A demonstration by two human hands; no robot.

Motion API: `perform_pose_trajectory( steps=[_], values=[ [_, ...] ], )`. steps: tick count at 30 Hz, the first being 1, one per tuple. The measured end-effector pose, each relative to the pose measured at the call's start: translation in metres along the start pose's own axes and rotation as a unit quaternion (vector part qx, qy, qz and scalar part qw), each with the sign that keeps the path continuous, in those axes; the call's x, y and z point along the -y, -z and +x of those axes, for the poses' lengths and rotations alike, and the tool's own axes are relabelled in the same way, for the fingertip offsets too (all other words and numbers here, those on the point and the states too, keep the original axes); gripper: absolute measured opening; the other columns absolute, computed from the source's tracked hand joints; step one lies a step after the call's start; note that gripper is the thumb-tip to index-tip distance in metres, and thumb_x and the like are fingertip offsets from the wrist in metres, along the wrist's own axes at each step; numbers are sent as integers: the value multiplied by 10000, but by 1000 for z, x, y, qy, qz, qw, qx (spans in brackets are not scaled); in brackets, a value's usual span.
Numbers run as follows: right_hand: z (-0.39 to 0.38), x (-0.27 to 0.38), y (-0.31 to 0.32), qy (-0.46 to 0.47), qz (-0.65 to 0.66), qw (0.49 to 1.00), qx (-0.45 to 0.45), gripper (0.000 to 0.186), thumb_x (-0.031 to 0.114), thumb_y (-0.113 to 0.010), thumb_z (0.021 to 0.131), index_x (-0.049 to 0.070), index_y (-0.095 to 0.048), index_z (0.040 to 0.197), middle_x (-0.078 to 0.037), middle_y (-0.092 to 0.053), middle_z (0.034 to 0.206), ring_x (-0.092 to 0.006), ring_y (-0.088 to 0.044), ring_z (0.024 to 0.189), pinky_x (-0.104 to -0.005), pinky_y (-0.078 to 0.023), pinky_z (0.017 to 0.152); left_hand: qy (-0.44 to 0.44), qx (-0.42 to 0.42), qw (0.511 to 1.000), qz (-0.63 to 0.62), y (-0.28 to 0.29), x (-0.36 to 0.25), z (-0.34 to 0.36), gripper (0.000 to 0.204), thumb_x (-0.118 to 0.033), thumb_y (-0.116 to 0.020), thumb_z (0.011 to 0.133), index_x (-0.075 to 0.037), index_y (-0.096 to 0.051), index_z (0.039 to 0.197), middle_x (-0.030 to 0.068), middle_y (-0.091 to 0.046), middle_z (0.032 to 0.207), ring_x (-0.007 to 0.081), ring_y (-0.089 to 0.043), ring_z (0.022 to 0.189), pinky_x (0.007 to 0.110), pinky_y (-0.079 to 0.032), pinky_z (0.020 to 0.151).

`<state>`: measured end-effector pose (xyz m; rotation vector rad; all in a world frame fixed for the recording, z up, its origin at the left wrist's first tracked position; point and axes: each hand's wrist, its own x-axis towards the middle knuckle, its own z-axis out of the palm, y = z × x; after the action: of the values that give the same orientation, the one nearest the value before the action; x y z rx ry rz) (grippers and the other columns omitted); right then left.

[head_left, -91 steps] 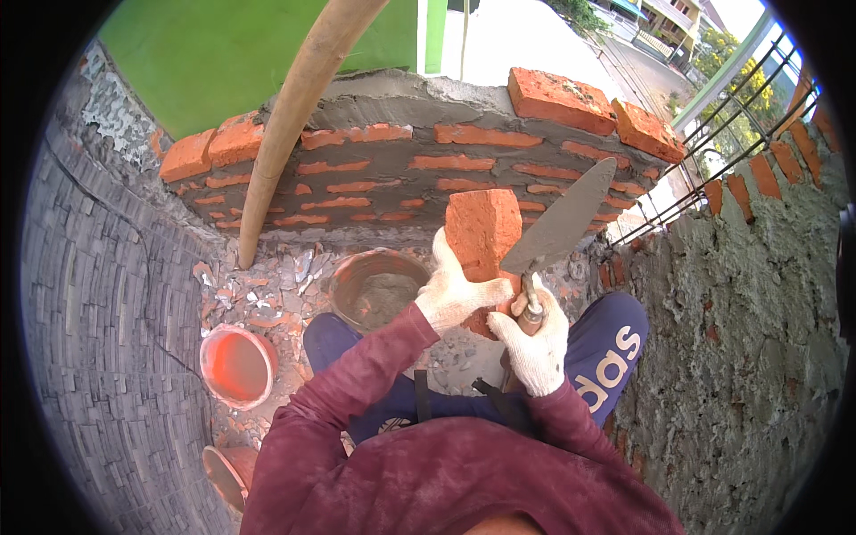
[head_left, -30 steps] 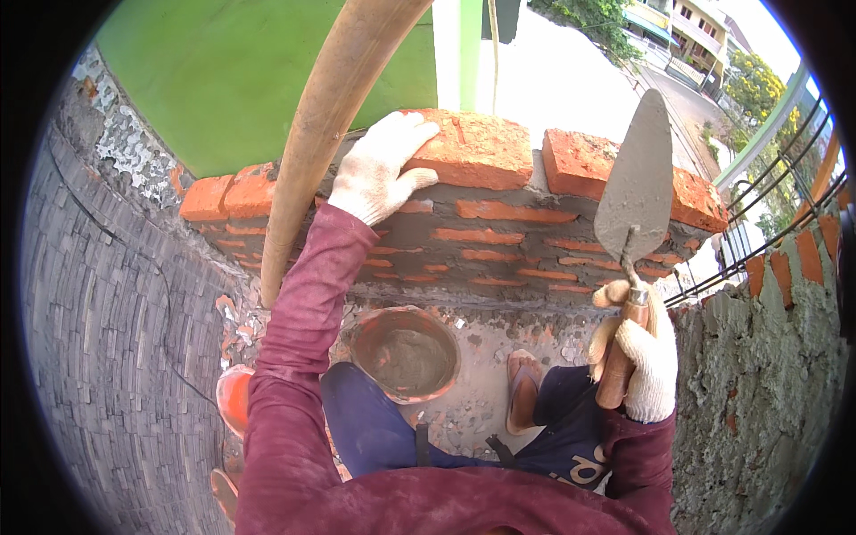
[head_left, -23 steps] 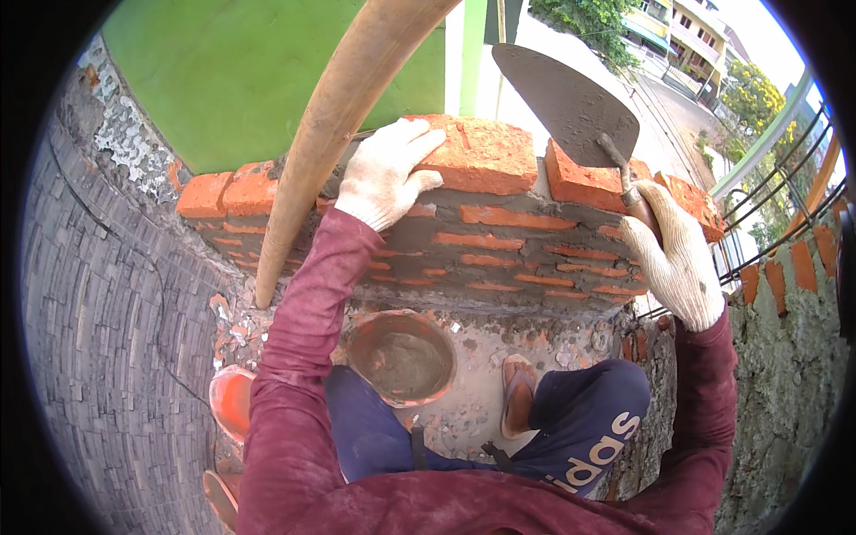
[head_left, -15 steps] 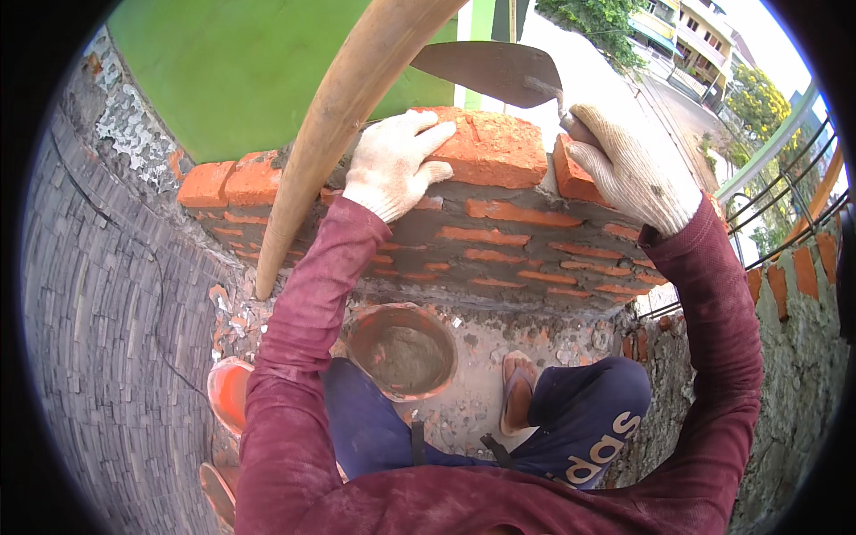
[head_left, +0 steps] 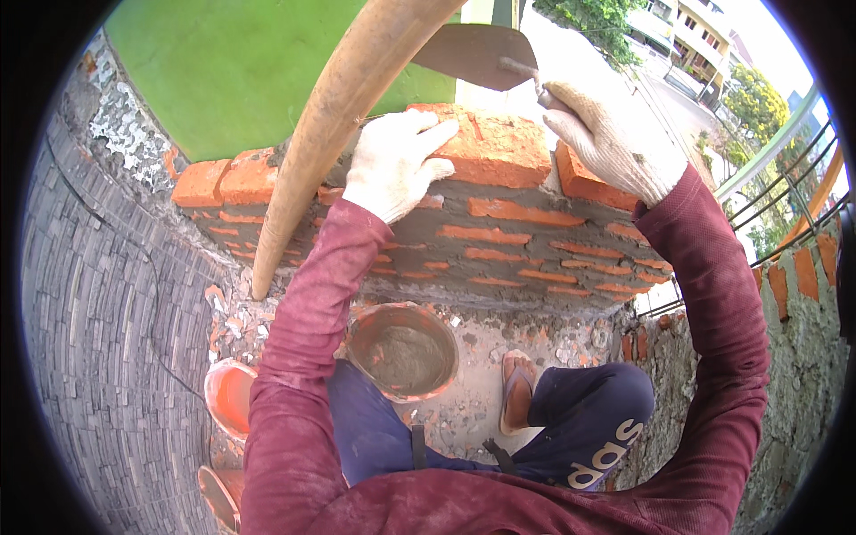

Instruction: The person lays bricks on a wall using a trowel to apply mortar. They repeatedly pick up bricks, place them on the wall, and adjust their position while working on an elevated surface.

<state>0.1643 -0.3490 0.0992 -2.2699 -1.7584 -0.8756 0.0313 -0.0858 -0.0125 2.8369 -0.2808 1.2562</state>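
Observation:
An orange brick (head_left: 499, 147) lies on the top course of the low brick wall (head_left: 526, 234). Gripping its left end is my left hand (head_left: 392, 168), in a white knitted glove, with fingers over the top and thumb along the near face. My right hand (head_left: 620, 134), gloved too, is closed on the handle of a trowel (head_left: 477, 55). The trowel's grey blade points left, above and beyond the brick. Below my right hand, a second brick (head_left: 588, 181) sits to the right, with a narrow gap between the two.
A slanting wooden pole (head_left: 325, 134) crosses close to my left hand. Below the wall stands a tub of grey mortar (head_left: 406, 352). Orange containers (head_left: 232, 397) are at the lower left. A green wall (head_left: 259, 71) rises behind, and metal bars (head_left: 794, 192) stand at the right.
My right hand and the trowel have shifted left and slightly up, uncovering more of the right-hand brick. My left hand stays on its brick.

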Motion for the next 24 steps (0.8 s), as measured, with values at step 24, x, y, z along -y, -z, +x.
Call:
perform_pose_trajectory(
  steps=[24],
  values=[
    [40,-30,42,-16,99,987,125,381,123,-753,863,43,-643,1218,-158,-685,1015,-366,-664,952,-443,-517,880,289,-15,952,-101,5,-42,-9,637,-351,-862,759,-111,-659,1313,122,-612,1384,360,-512,1324,505,-395,1131]
  ],
)
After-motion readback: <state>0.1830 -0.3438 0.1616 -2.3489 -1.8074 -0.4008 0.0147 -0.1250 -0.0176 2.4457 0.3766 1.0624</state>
